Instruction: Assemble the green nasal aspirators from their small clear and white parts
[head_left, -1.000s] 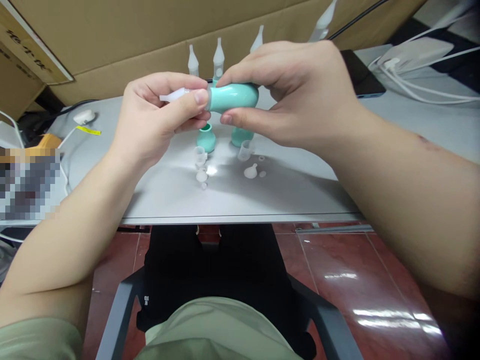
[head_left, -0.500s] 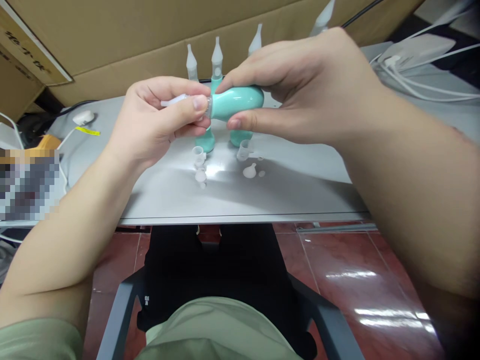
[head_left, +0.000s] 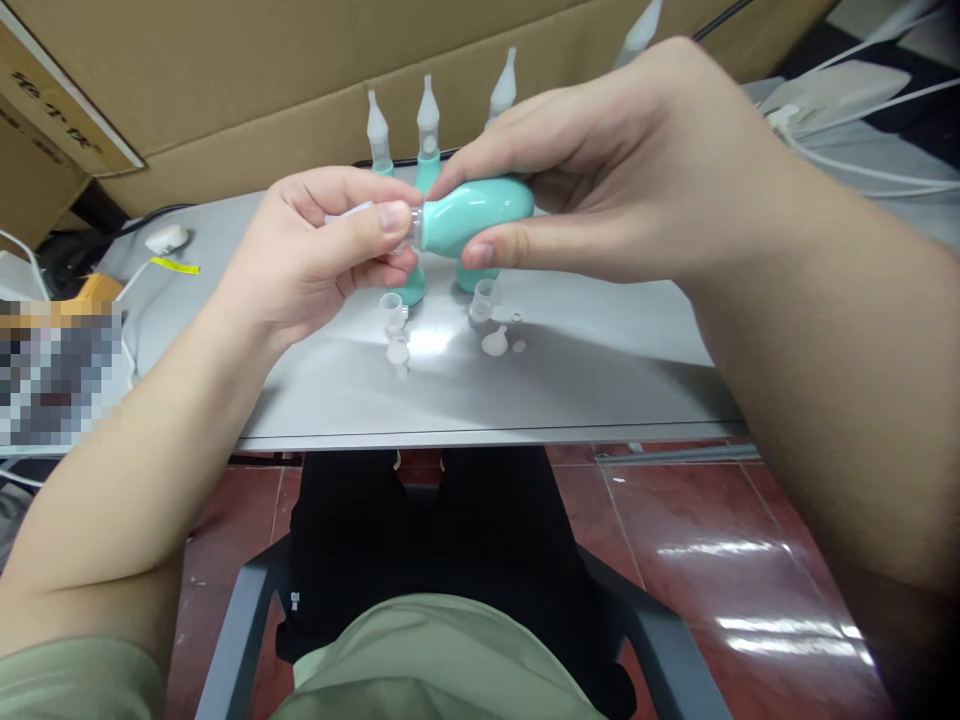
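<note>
Upper centre: our left grip [head_left: 315,240] pinches clear collar [head_left: 417,230], right grip [head_left: 622,180] teal bulb [head_left: 480,208]. Bulb looks light, slick, squeezable; collar likely firmer hold.

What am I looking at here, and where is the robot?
There is no robot here: a seated person works with two bare hands. The picture comes from a camera worn on the head, looking forward and down, so the arms reach away from you.

The right hand holds a glossy teal bulb on its side. The left hand pinches a clear collar at the bulb's narrow end.

Below them, on the grey table, are two small clear cups and a few thin whitish pieces. Behind the hands, white pointed tips stand up in front of cardboard; the hands partly hide what is below.
</note>
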